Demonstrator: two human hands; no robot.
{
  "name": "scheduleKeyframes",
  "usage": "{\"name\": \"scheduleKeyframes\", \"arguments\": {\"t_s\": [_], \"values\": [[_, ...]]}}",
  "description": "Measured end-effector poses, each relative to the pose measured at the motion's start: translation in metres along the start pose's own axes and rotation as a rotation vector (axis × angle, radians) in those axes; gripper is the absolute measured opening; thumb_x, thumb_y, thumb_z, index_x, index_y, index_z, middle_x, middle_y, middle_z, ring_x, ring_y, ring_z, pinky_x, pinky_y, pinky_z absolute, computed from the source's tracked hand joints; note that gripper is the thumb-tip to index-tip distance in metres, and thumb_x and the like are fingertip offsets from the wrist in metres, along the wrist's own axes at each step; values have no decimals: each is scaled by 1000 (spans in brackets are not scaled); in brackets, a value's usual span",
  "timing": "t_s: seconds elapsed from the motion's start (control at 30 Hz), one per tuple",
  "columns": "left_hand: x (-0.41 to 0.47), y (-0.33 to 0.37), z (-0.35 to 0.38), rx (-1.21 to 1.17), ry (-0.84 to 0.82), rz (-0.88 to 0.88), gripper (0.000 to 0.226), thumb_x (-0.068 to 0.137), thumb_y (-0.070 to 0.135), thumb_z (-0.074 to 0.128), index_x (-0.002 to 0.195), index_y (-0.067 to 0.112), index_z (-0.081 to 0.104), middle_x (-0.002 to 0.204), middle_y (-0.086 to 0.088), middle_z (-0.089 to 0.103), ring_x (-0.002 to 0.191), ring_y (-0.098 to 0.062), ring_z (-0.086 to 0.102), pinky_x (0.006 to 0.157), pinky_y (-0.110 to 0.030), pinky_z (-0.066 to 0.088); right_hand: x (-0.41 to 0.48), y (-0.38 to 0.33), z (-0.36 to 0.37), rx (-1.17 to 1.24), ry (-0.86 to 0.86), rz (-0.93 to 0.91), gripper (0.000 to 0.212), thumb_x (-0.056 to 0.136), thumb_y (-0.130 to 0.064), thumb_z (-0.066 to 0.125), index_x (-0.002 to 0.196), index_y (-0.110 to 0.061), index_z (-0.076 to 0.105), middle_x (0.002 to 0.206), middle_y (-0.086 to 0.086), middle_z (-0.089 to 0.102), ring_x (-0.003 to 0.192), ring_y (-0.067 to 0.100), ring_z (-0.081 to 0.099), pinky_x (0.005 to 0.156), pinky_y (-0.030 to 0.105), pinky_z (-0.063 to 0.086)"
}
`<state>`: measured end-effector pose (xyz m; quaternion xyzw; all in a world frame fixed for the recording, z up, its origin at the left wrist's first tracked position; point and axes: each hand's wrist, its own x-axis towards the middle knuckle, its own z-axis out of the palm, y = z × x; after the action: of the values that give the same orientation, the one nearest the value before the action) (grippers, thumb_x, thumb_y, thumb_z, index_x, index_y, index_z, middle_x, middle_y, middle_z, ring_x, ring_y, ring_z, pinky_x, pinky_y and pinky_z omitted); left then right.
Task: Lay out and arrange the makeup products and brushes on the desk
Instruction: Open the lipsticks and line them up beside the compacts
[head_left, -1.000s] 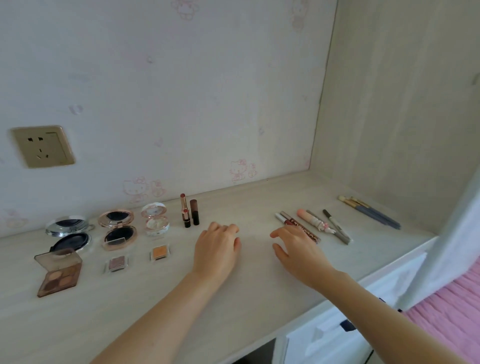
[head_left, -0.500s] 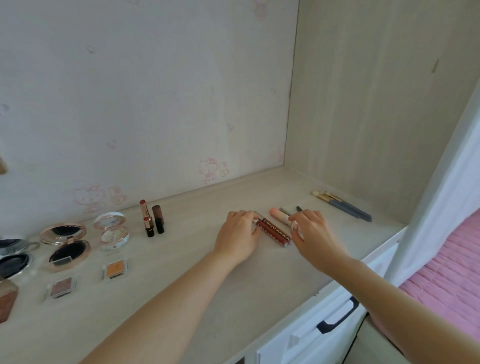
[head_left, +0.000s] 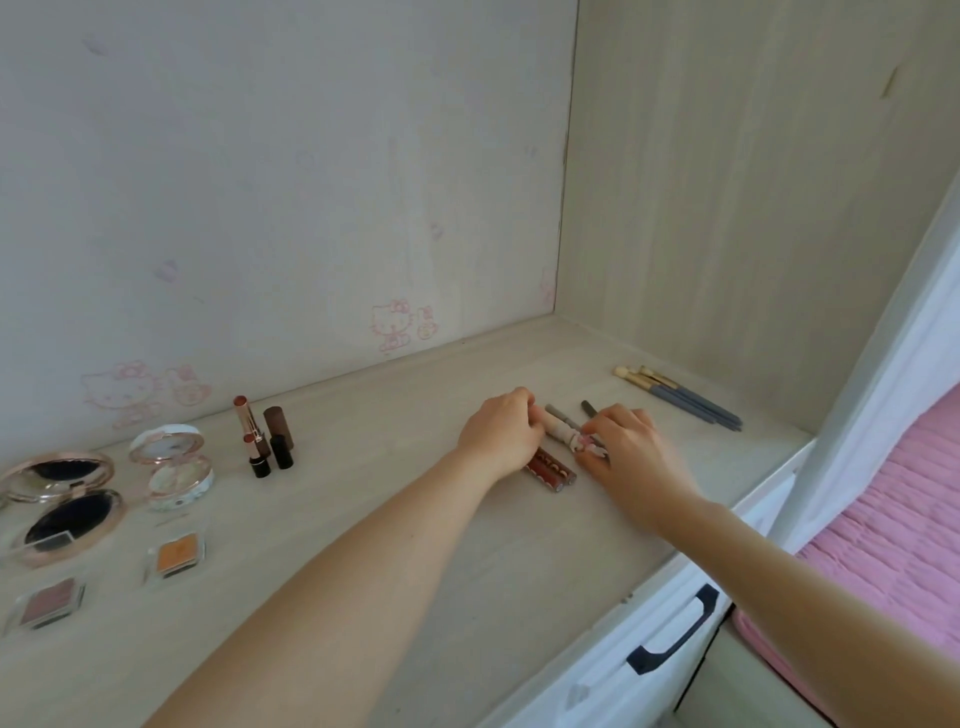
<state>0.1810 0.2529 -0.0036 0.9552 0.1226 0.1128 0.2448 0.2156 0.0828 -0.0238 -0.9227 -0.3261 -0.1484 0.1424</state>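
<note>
Left hand (head_left: 501, 431), fingers curled, pinches the tube (head_left: 558, 429) at its 10 o'clock end; right hand (head_left: 626, 449), fingers curled, pinches its 4 o'clock end. Glosses (head_left: 550, 470) lie beside it at 7 o'clock.

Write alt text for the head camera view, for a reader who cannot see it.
A person's left hand and right hand grip the two ends of a pink tube beside brown lip gloss tubes on a pale desk. Open compacts and lipsticks sit to the left, blue-handled brushes to the right.
</note>
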Motion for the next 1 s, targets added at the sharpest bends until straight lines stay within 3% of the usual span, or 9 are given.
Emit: {"name": "scheduleKeyframes", "arguments": {"t_s": [0.4,0.57,0.77,0.9,1.0], "values": [[-8,-4,-16,-123,95,61,46,82,8,56,128,16,53,124,-4,59,114,-22,53,94,-32,44,1,-11,-6,107,140,-10,22,95,-29,52,109,-15,60,105,0,61,99,19,50,78,33,46],[-17,-12,-32,-234,239,104,43,76,-3,62,114,17,59,110,-2,61,94,-14,60,84,-27,50,0,-32,-21,259,221,-30,17,95,-24,52,107,-14,59,96,0,61,87,19,51,71,36,48],[-45,-22,-59,-357,311,90,39,75,-5,66,107,17,61,105,-4,60,81,-10,66,75,-21,52,-9,-67,-33,523,229,-10,16,95,-26,52,109,-21,58,101,-8,61,91,9,56,80,29,50],[-70,-35,-77,-420,343,6,32,74,-1,70,98,19,64,105,-3,64,76,-10,67,74,-21,53,-16,-97,-44,642,193,12,15,94,-23,54,108,-20,60,97,-9,63,82,-3,56,69,6,43],[-90,-50,-91,-417,310,-27,32,74,3,73,101,17,65,94,-1,66,70,-2,64,60,-6,45,-22,-121,-51,734,145,31,14,94,-25,54,107,-21,60,93,-11,63,81,0,58,66,13,45]]}}
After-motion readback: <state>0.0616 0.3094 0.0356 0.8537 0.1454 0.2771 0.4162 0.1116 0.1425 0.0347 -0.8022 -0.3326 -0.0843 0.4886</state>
